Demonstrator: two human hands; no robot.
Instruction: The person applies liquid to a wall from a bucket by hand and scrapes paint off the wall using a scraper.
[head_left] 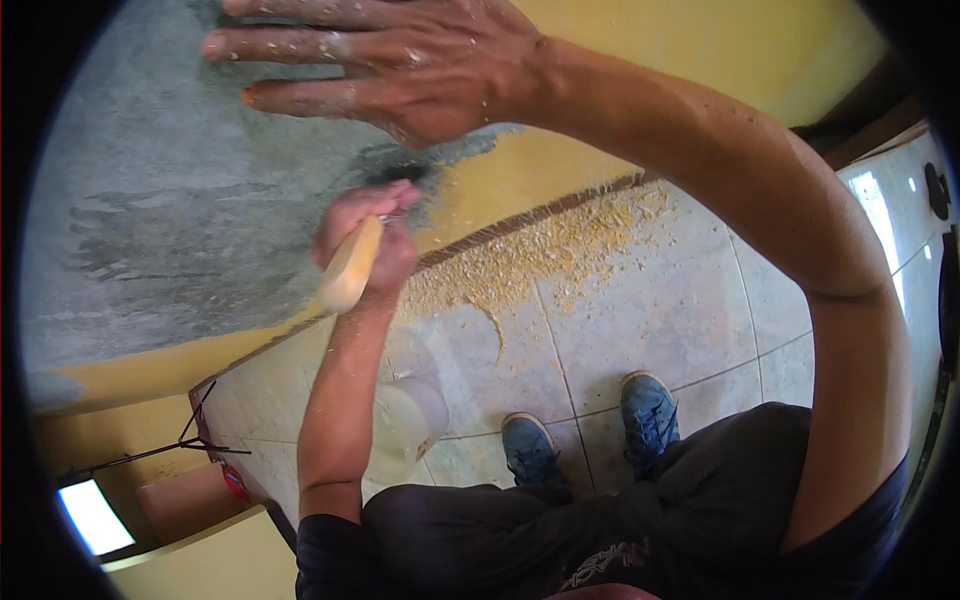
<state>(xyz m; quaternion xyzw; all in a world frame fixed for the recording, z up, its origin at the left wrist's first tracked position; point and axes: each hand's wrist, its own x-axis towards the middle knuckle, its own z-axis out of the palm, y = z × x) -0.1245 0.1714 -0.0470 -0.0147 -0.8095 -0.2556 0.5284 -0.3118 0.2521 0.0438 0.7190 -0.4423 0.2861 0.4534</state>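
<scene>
My left hand (pixel 370 235) is closed around the pale wooden handle (pixel 353 265) of a tool. The tool's working end is blurred against the wall, where grey surface meets yellow paint. Above it, my right hand (pixel 430 70) lies on the grey wall surface (pixel 200 200) with its fingers spread and holds nothing. White and yellowish flecks dot its skin. Yellow paint (pixel 570 165) remains on the wall to the right of the grey area.
Yellow and white flakes (pixel 530 255) lie on the tiled floor (pixel 680 310) along the wall. A whitish translucent bucket (pixel 410 410) stands below my left hand. My blue shoes (pixel 650 415) are on the tiles. A thin black stand (pixel 190 440) is at the lower left.
</scene>
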